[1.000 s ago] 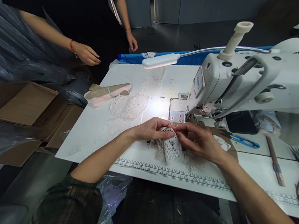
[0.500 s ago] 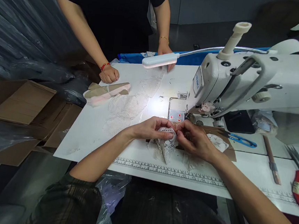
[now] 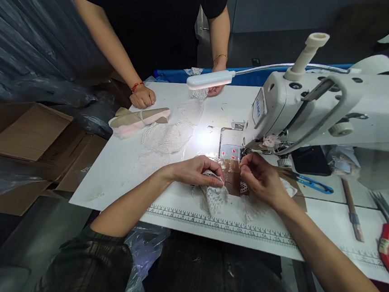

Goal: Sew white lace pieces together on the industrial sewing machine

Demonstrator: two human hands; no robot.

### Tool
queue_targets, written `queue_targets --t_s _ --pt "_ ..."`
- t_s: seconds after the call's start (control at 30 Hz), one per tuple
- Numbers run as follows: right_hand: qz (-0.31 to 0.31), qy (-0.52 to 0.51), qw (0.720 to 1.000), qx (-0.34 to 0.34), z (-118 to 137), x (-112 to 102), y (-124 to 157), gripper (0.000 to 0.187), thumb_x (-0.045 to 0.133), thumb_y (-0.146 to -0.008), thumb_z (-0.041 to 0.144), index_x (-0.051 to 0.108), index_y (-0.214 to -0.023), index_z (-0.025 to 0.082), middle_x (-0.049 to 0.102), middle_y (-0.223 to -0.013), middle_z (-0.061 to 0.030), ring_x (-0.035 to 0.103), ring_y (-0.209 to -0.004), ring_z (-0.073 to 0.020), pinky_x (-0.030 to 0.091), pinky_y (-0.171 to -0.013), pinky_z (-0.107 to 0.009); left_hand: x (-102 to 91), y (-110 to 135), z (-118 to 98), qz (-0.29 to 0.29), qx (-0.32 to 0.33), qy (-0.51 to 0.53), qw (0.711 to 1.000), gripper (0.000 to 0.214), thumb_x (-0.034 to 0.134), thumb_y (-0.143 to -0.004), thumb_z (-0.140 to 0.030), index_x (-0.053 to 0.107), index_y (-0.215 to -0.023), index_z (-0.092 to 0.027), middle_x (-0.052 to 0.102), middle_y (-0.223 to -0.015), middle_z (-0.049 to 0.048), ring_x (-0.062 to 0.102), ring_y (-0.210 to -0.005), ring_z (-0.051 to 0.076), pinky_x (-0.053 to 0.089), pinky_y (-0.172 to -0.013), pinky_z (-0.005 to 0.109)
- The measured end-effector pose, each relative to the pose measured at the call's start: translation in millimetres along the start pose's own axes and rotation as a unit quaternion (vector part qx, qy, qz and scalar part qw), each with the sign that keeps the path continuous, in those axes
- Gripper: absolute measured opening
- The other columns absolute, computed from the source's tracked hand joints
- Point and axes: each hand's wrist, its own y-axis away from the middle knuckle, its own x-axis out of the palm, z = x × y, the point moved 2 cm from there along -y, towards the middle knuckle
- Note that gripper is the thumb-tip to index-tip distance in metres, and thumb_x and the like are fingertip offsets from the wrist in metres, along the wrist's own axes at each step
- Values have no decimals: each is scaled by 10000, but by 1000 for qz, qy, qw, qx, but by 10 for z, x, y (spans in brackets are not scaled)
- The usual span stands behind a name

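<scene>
While the left hand pinches lace, the right hand sits apart.

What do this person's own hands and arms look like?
The left hand and right hand are bare, with no gloves or wristbands visible. A dark, greenish plaid sleeve stops short of the left forearm; the right forearm is uncovered too.

Grey wall across the upper right, dark floor below it, plastic sheeting at upper left, white table at centre, lamp casting a bright spot there
</scene>
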Motion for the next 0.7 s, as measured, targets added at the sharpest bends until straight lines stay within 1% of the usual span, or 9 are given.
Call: queue_targets --t_s 0.07,0.13,0.17,0.23,0.33,0.43,0.53,0.6,0.7 --pt "40 -39 998 11 -1 -17 5 29 509 -882 225 497 -858 215 495 -617 43 457 -499 -94 343 -443 -234 -5 -3 1 -5 -3 6 1000 143 698 -784 -292 692 -834 -158 627 -764 11 542 -710 91 427 -642 206" --pt "112 -78 991 4 36 -14 8 79 507 -910 274 519 -959 214 555 -707 14 514 -568 -110 405 -491 -248 -9 -8 -1 -8 -1 17 1000 156 698 -785 -301 688 -841 -155 620 -779 11 538 -727 93 424 -656 209" --pt "143 -83 986 -8 64 -12 7 119 504 -920 288 527 -1011 215 571 -747 3 529 -601 -116 427 -524 -258 -11 -9 -2 -8 0 23 1000 163 699 -785 -303 688 -850 -153 619 -792 12 538 -741 94 423 -667 211" --pt "173 -49 983 -46 120 -18 -3 156 513 -925 294 551 -1055 217 580 -796 -10 537 -658 -125 446 -590 -278 -15 -9 -3 -3 1 31 1000 166 698 -788 -300 687 -854 -149 608 -789 8 526 -737 90 413 -667 208" --pt "171 17 981 -94 151 -25 -29 119 539 -918 304 586 -978 213 588 -839 -29 542 -720 -143 440 -654 -303 -17 -8 -5 14 3 39 999 154 698 -793 -289 679 -822 -139 551 -709 -19 465 -655 68 373 -605 190" --pt "177 17 978 -109 122 5 -42 105 532 -922 313 569 -912 215 580 -864 -38 535 -765 -160 434 -675 -316 -11 -13 1 20 -4 47 999 178 699 -794 -306 678 -832 -134 544 -711 -16 460 -659 71 368 -604 193" --pt "171 7 979 -111 93 65 -30 111 505 -931 292 520 -851 217 523 -792 -12 474 -712 -147 401 -641 -308 -4 -24 13 16 -11 48 999 205 702 -789 -328 681 -852 -134 568 -736 -3 482 -682 81 383 -626 205" --pt "143 -9 985 -101 80 100 -14 117 482 -936 268 487 -830 220 487 -749 4 438 -676 -140 376 -618 -302 -4 -29 21 16 -9 43 999 207 707 -783 -326 683 -852 -132 579 -733 0 490 -680 83 388 -627 207" --pt "80 -41 994 -67 47 120 8 113 462 -936 249 458 -825 226 472 -714 18 433 -644 -135 361 -590 -294 -12 -27 24 15 -8 24 1000 203 720 -769 -316 685 -832 -126 606 -737 9 513 -684 86 403 -629 207"
